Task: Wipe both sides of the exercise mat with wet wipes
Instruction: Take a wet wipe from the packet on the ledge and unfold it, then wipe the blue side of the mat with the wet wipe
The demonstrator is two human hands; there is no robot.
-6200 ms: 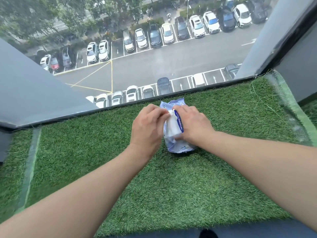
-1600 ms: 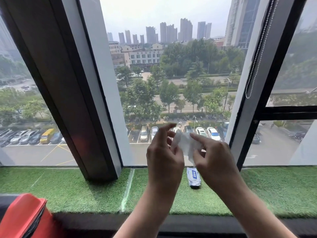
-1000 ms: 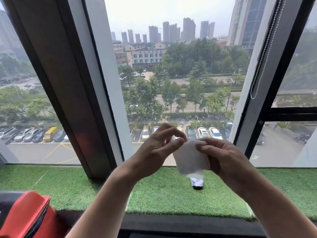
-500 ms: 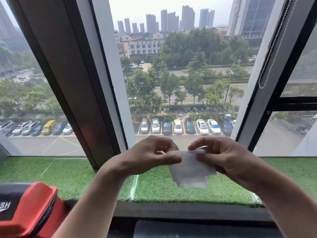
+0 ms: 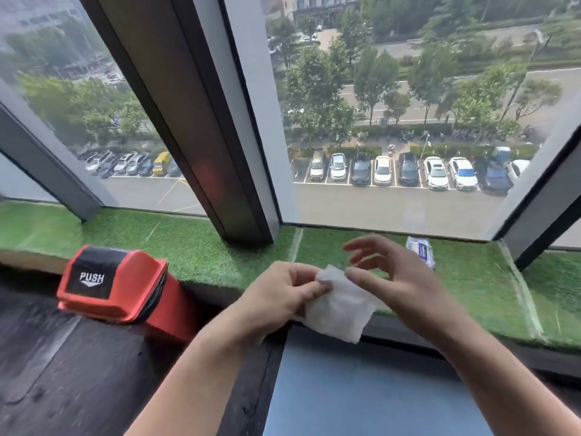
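A white wet wipe point(image 5: 341, 306) hangs unfolded in front of me, pinched at its top left corner by my left hand point(image 5: 283, 297). My right hand point(image 5: 396, 278) hovers just right of the wipe with fingers spread; its thumb is near the wipe's top edge. The blue-and-white wipes pack point(image 5: 421, 250) lies on the grass-covered sill behind my right hand. A blue-grey exercise mat point(image 5: 361, 391) lies flat on the floor below my hands, its far edge against the sill.
The artificial-grass windowsill point(image 5: 204, 247) runs along the window. A red and black box marked PUSH point(image 5: 116, 283) rests against the sill at left. Dark floor point(image 5: 63, 366) lies left of the mat. A thick window post point(image 5: 201, 121) stands behind.
The view has tilted down, bringing the mat and floor into sight. My right hand has let go of the wipe and opened; the left hand still pinches it, lower than before.
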